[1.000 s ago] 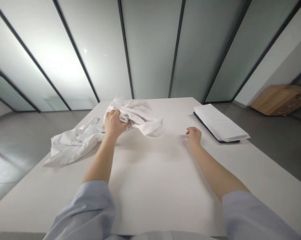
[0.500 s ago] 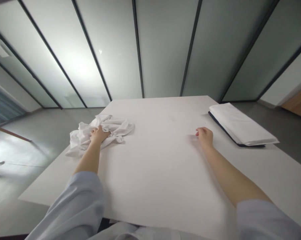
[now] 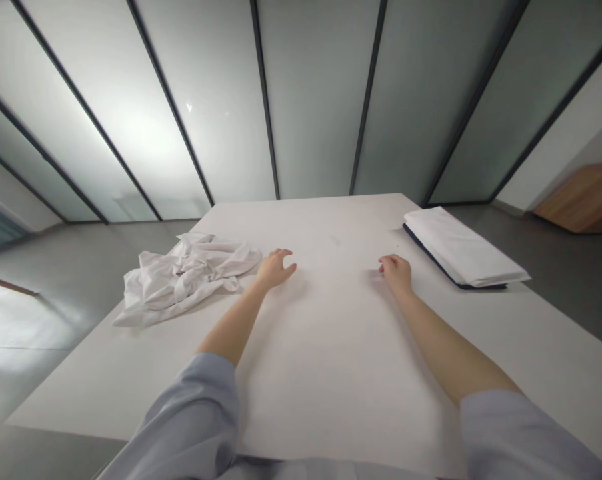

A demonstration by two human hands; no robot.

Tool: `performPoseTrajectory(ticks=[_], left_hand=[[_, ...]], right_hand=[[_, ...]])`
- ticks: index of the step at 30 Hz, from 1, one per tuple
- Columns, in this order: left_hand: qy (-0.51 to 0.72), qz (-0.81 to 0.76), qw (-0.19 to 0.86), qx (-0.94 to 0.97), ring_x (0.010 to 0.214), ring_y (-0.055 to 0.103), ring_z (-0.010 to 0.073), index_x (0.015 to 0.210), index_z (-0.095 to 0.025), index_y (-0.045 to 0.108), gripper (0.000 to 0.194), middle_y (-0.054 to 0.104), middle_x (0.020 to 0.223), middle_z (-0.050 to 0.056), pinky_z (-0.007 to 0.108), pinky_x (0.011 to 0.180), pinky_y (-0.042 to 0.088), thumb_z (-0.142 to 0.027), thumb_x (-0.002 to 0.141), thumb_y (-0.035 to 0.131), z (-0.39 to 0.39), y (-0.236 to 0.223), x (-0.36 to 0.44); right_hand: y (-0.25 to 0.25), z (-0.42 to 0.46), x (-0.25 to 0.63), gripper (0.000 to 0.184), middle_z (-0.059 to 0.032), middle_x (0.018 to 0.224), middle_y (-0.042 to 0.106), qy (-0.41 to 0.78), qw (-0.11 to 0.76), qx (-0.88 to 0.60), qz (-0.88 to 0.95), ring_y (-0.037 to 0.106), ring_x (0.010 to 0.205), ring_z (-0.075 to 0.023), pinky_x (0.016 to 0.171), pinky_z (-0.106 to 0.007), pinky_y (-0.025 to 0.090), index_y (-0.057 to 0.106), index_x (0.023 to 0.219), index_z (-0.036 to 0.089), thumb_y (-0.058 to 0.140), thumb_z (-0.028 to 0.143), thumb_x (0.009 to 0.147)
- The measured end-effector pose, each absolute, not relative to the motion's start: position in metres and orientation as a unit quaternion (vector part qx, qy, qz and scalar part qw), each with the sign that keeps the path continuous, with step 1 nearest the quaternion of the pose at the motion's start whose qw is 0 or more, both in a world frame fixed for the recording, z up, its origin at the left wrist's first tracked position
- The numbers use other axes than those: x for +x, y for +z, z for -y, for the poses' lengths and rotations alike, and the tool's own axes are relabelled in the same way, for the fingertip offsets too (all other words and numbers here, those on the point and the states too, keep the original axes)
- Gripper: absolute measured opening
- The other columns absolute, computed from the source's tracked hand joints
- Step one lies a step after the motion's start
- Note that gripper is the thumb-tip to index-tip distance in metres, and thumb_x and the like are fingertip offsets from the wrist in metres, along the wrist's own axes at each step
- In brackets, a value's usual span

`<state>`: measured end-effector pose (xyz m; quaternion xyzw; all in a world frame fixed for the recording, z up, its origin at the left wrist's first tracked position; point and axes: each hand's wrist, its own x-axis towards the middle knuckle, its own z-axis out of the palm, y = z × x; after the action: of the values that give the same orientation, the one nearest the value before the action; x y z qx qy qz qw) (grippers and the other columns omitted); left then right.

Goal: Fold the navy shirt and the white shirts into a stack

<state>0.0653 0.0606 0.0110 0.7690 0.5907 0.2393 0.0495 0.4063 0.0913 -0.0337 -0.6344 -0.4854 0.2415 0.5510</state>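
Observation:
A crumpled white cloth [image 3: 188,277] lies in a loose heap on the left of the white table [image 3: 331,360]. Just to the right of the heap hovers my left hand [image 3: 275,268], open, thumb and fingers apart with nothing between them. My right hand [image 3: 397,272] is over the right half of the table, its fingers curled in; I see nothing in it. Beyond it to the right lies a flat folded white cloth [image 3: 463,247], with a dark navy layer [image 3: 433,259] showing beneath it along the left and front edges.
Frosted glass panels [image 3: 315,100] with dark frames stand behind the table's far edge. Grey floor [image 3: 81,253] shows to the left and right. A wooden piece of furniture [image 3: 581,197] is at the far right.
My left hand has come off the crumpled cloth and moved right. The heap now lies spread more toward the front left. My right hand has stayed almost in place; the view has shifted slightly.

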Motion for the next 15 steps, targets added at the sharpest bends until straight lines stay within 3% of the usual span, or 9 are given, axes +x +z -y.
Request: performPoseTrajectory(ticks=[4, 8, 15], left_hand=[[0.193, -0.612, 0.077, 0.763, 0.113, 0.057, 0.0254, 0.116, -0.018, 0.062, 0.036, 0.063, 0.121, 0.011, 0.038, 0.099, 0.044, -0.031, 0.083, 0.056, -0.067, -0.029, 0.098], [0.205, -0.574, 0.092, 0.788, 0.112, 0.057, 0.0239, 0.111, -0.017, 0.064, 0.032, 0.064, 0.118, 0.010, 0.037, 0.101, 0.042, -0.028, 0.083, 0.054, -0.064, -0.038, 0.095], [0.214, -0.551, 0.100, 0.800, 0.112, 0.058, 0.0255, 0.108, -0.016, 0.065, 0.032, 0.064, 0.119, 0.012, 0.039, 0.102, 0.042, -0.028, 0.081, 0.052, -0.063, -0.037, 0.089]], right_hand=[[-0.034, -0.092, 0.406, 0.016, 0.0022, 0.045, 0.052, 0.245, 0.560, -0.625, 0.485, 0.045, 0.048, -0.0141, 0.049, -0.026, 0.033, 0.054, 0.052, 0.021, 0.052, 0.030, 0.065], [-0.031, -0.089, 0.401, 0.016, 0.0028, 0.046, 0.051, 0.239, 0.597, -0.610, 0.463, 0.046, 0.049, -0.0144, 0.051, -0.026, 0.034, 0.054, 0.055, 0.021, 0.050, 0.032, 0.066], [0.003, -0.093, 0.429, 0.018, -0.0014, 0.063, 0.059, 0.086, 0.675, -0.602, 0.418, 0.056, 0.070, -0.0185, 0.070, -0.029, 0.044, 0.055, 0.066, 0.021, 0.043, 0.032, 0.074]])
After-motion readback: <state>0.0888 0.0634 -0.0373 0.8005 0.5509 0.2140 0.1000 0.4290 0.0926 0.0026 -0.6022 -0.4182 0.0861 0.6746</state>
